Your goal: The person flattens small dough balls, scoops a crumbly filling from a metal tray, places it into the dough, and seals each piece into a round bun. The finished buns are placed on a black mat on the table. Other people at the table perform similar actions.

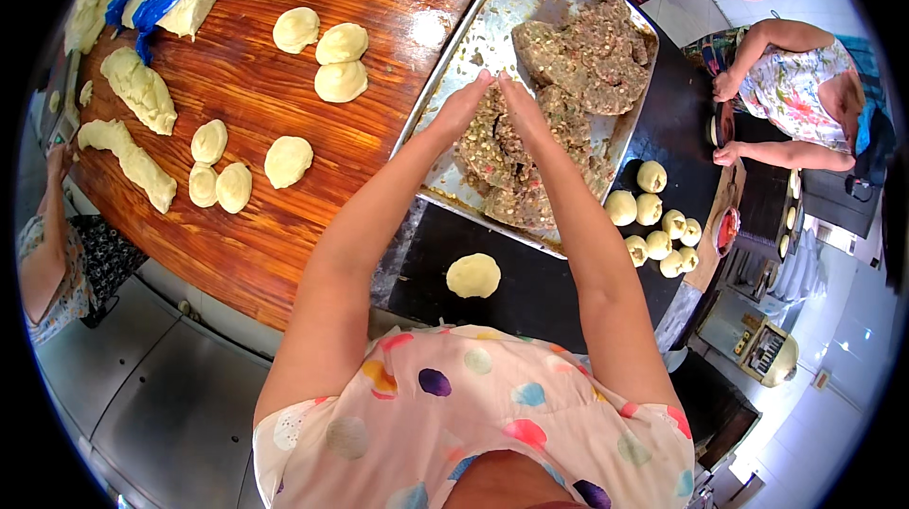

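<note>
Held left hand (459,111) and right hand (526,116) with fingers straight, unclenched, tips nearly meeting, apparently grasping nothing; couldn't tell whether touching the chopped filling (507,178), heaped in the metal tray (492,35). Looked soft, moist, slippery, weighty in bulk, probably best scooped from beneath. Stretched both forearms forward, angled inward.

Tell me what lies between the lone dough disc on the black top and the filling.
Between disc and filling, the head view shows a strip of black top, then the tray's near rim.
</note>
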Motion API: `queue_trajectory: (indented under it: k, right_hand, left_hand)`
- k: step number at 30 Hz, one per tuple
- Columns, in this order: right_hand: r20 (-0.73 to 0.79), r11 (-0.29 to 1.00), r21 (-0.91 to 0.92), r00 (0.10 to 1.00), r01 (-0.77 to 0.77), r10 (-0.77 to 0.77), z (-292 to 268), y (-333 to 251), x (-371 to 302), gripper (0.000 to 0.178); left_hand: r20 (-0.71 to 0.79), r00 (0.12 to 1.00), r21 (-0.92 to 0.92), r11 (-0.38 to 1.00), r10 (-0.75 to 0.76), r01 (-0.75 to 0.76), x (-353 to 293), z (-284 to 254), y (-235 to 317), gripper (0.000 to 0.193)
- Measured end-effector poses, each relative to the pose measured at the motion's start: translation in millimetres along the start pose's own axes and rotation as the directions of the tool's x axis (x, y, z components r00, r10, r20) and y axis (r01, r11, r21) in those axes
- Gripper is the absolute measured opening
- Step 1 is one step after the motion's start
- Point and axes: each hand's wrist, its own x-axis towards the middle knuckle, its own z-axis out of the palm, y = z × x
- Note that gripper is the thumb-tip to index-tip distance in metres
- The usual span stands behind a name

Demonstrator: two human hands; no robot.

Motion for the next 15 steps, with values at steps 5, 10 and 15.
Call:
queue_trajectory:
  k: [5,10,15]
  right_hand:
    - [-0.003,0.999,0.008,0.999,0.043,-0.043,-9.9,-38.8,-14.7,0.076]
    - [-0.318,0.744,0.25,0.779,0.619,-0.541,6.4,-100.8,-56.1,0.065]
    - [-0.333,0.831,0.044,0.792,0.555,-0.511,-2.7,-28.6,-35.2,0.063]
  left_hand:
    - [-0.046,0.982,0.138,0.975,0.184,-0.176,-11.1,-25.0,-1.3,0.073]
    - [-0.179,0.957,-0.322,0.906,0.228,-0.276,-22.9,5.6,63.8,0.085]
    - [-0.03,0.944,-0.612,0.741,0.328,-0.277,-48.4,46.6,135.6,0.088]
